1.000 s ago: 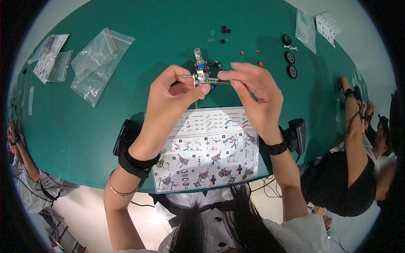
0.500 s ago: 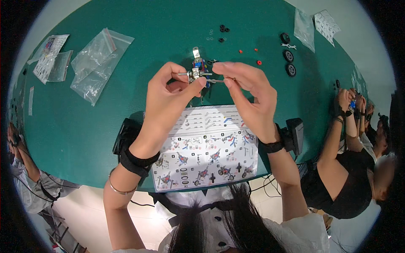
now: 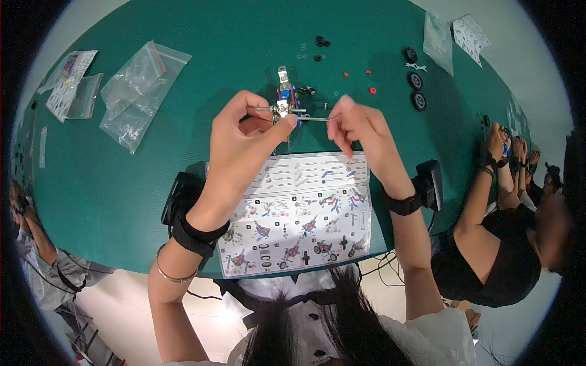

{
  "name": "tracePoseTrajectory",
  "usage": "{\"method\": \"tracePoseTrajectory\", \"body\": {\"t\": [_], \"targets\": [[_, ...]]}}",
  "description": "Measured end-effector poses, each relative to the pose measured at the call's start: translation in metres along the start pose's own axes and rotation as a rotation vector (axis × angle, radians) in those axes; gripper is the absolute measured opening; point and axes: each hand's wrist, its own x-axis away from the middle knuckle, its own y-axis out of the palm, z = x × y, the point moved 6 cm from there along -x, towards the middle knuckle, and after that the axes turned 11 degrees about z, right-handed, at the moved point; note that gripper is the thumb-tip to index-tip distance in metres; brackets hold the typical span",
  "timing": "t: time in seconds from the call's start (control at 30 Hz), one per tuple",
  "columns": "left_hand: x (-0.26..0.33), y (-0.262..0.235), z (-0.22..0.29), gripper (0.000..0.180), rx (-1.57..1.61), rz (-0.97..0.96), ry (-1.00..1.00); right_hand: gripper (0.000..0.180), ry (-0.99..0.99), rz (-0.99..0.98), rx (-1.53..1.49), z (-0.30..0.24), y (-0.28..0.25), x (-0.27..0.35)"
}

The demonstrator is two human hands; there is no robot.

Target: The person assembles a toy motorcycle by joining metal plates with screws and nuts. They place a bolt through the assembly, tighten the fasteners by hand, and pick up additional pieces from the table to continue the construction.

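My left hand [image 3: 244, 131] is closed around a small model [image 3: 283, 108] of silver metal plates with blue and red pieces, held above the table. Two thin silver rods reach out from it. At its right side, my right hand [image 3: 360, 131] has its fingertips pinched at the outer end of the longer rod [image 3: 316, 119], which may be a slim tool; its exact kind is unclear. The rod's inner end is hidden by my left thumb. Below the hands lies a printed instruction sheet [image 3: 299, 213] with step drawings.
Black wheels [image 3: 415, 80] and a flat silver wrench [image 3: 415, 67] lie to the right. Red pieces [image 3: 372, 90], small black rings [image 3: 320, 41] and clear washers are farther back. Plastic bags [image 3: 143, 91] rest at the left. A person in black [image 3: 494, 256] works at the right.
My right hand has shifted slightly right, its fingers curling in and turning about the rod's outer end. My left hand keeps hold of the model in nearly the same place.
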Motion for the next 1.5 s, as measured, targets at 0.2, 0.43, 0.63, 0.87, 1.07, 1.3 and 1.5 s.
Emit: {"method": "tracePoseTrajectory", "body": {"t": [0.2, 0.43, 0.63, 0.87, 1.07, 1.3, 1.5], "targets": [[-0.001, -0.001, -0.001, 0.023, -0.049, 0.008, 0.018, 0.039, 0.043, -0.169, -0.140, 0.001, 0.013, 0.003], [-0.002, -0.003, -0.004, 0.025, 0.007, -0.005, -0.019, 0.011, -0.485, 0.077, 0.387, -0.029, 0.001, 0.012], [-0.001, -0.001, -0.002, 0.025, 0.031, -0.016, -0.040, 0.017, -0.624, 0.147, 0.521, -0.037, 0.004, 0.015], [-0.001, -0.001, -0.005, 0.025, 0.038, -0.025, -0.045, 0.015, -0.548, 0.238, 0.369, -0.031, -0.001, 0.013], [-0.001, -0.001, -0.004, 0.025, 0.013, -0.029, -0.044, 0.014, -0.439, 0.236, 0.247, -0.021, -0.003, 0.009], [0.000, 0.001, -0.002, 0.024, 0.025, -0.037, -0.027, 0.011, -0.402, 0.199, 0.185, -0.018, -0.006, 0.006], [0.000, 0.000, -0.004, 0.023, 0.040, -0.031, -0.037, 0.016, -0.396, 0.193, 0.110, -0.022, -0.002, 0.006]]}}
